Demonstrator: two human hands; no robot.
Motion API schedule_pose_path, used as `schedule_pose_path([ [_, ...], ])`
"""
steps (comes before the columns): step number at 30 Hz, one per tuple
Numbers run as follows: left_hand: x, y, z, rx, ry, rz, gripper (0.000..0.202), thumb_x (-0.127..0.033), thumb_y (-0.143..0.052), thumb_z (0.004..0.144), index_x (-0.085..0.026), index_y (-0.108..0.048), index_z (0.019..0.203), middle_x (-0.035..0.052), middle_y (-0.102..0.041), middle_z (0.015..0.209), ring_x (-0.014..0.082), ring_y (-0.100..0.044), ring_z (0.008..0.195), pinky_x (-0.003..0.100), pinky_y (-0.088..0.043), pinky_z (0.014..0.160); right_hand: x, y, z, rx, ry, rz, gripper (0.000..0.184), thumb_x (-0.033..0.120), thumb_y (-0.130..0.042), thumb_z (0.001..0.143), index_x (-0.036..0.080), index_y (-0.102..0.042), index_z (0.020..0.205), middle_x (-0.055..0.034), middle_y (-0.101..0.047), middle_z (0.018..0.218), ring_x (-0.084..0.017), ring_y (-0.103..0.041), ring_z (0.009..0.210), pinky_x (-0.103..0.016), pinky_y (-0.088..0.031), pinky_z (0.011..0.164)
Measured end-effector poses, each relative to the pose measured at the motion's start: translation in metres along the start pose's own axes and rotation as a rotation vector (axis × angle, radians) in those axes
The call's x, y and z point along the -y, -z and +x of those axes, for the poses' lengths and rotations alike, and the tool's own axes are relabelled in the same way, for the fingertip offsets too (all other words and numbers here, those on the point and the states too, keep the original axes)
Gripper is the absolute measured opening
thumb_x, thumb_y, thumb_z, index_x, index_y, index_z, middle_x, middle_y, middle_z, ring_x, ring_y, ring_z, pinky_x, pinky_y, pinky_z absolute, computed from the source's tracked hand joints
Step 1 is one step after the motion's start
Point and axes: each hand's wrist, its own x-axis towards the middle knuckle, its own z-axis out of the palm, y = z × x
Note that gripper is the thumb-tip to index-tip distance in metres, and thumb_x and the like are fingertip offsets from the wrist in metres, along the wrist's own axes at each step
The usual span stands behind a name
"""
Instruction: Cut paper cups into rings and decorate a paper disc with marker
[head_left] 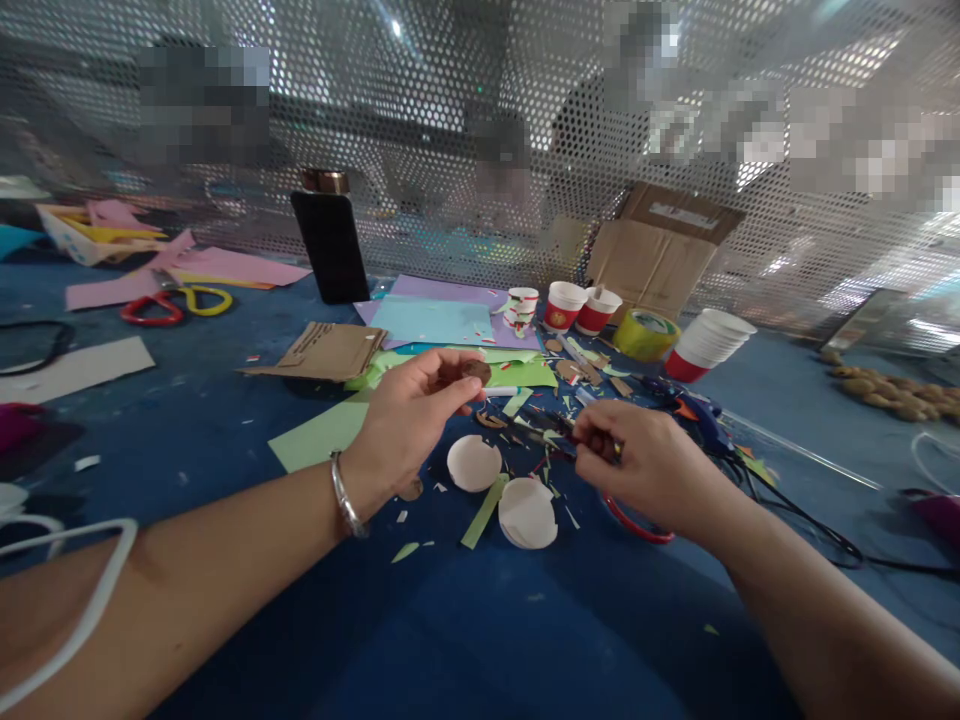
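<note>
My left hand (420, 400) pinches a small brown round piece (475, 373), which looks like cardboard, between thumb and fingertips above the table. Low over the scraps, my right hand (637, 455) is closed around scissors; their red handle loop (637, 525) shows under the palm and the dark blades (544, 425) point left. Between my hands lie two white paper discs, an upper disc (474, 463) and a lower disc (528, 513). A light green paper strip (485, 512) lies beside them. The part of the scissors inside my fingers is hidden.
Paper cups (565, 306), yellow tape (646, 335) and a cup stack (709, 343) stand behind. A blue glue gun (705, 425) with black cable lies right. At left are cardboard (330, 350), red-yellow scissors (176, 303) and a propped black phone (330, 245). Perforated metal screen (450, 130) behind.
</note>
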Motion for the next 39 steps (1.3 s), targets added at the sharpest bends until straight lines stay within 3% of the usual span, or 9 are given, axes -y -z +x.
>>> schedule_pose_path([
  [3,0.001,0.0,-0.001,0.01,-0.034,0.033,0.03,-0.023,-0.076,0.078,-0.017,-0.066,0.106,0.002,-0.069,0.09,0.0114,-0.063,0.078,0.023,-0.051,0.069,-0.008,0.01,0.0,-0.003,-0.039,0.003,0.004,0.023,-0.055,0.079,0.022,-0.057,0.076,0.0029,-0.058,0.069,-0.012,-0.051,0.06,-0.026,-0.037,0.057],
  [8,-0.003,-0.002,-0.004,0.056,-0.075,0.079,0.016,-0.027,-0.075,0.08,-0.017,-0.069,0.092,0.0013,-0.069,0.087,0.0106,-0.061,0.077,0.023,-0.05,0.07,-0.017,0.017,0.0,0.23,-0.058,-0.133,0.012,0.026,-0.055,0.082,0.022,-0.056,0.07,0.0019,-0.061,0.066,-0.014,-0.052,0.059,-0.027,-0.034,0.055],
  [11,-0.004,-0.003,-0.005,0.076,-0.092,0.15,0.014,-0.03,-0.073,0.083,-0.018,-0.071,0.089,0.001,-0.068,0.083,0.0102,-0.059,0.074,0.023,-0.048,0.068,-0.02,0.016,0.001,0.283,-0.054,-0.223,0.021,0.033,-0.053,0.087,0.021,-0.058,0.069,0.0,-0.064,0.068,-0.015,-0.054,0.062,-0.029,-0.034,0.057],
  [14,-0.005,-0.003,-0.005,0.067,-0.084,0.176,0.018,-0.035,-0.074,0.082,-0.018,-0.07,0.086,0.0006,-0.067,0.078,0.0102,-0.057,0.068,0.024,-0.046,0.063,-0.026,0.019,0.001,0.209,-0.051,-0.261,0.029,0.041,-0.049,0.092,0.022,-0.063,0.075,-0.0018,-0.068,0.074,-0.017,-0.057,0.066,-0.03,-0.035,0.059],
  [19,-0.008,-0.003,-0.005,0.033,-0.076,0.207,0.021,-0.037,-0.077,0.079,-0.018,-0.069,0.082,0.0007,-0.068,0.075,0.0094,-0.053,0.061,0.023,-0.043,0.057,-0.044,0.03,0.003,0.067,-0.201,-0.288,0.027,0.046,-0.052,0.09,0.024,-0.068,0.088,-0.0033,-0.07,0.077,-0.019,-0.06,0.067,-0.03,-0.036,0.057],
  [26,-0.008,-0.003,-0.007,0.069,-0.057,0.205,0.024,-0.041,-0.075,0.079,-0.018,-0.073,0.087,0.0032,-0.072,0.083,0.0123,-0.059,0.069,0.025,-0.047,0.064,-0.062,0.035,0.007,-0.016,-0.249,-0.239,0.027,0.04,-0.053,0.09,0.021,-0.069,0.081,-0.0047,-0.071,0.074,-0.019,-0.061,0.065,-0.03,-0.04,0.057],
  [31,-0.013,0.004,-0.006,0.225,-0.059,0.322,0.024,-0.037,-0.074,0.079,-0.02,-0.074,0.096,0.006,-0.076,0.089,0.0186,-0.069,0.08,0.03,-0.052,0.072,-0.043,0.027,0.006,-0.12,-0.108,-0.052,0.022,0.038,-0.057,0.09,0.021,-0.069,0.082,-0.0008,-0.069,0.068,-0.014,-0.057,0.058,-0.027,-0.04,0.055],
  [35,-0.02,0.012,-0.005,0.354,-0.108,0.637,0.014,-0.033,-0.071,0.079,-0.021,-0.075,0.085,0.0042,-0.075,0.079,0.0188,-0.068,0.071,0.029,-0.048,0.063,-0.022,0.018,0.002,-0.076,-0.019,-0.018,0.022,0.038,-0.056,0.092,0.021,-0.068,0.084,0.001,-0.068,0.069,-0.013,-0.057,0.059,-0.026,-0.039,0.055],
  [39,-0.024,0.015,-0.006,0.441,-0.033,0.76,0.008,-0.026,-0.069,0.076,-0.022,-0.075,0.079,0.0028,-0.075,0.074,0.0184,-0.067,0.067,0.027,-0.045,0.058,-0.017,0.013,0.0,-0.048,0.049,-0.071,0.023,0.036,-0.054,0.094,0.022,-0.07,0.086,0.001,-0.07,0.075,-0.013,-0.059,0.063,-0.026,-0.04,0.059],
])
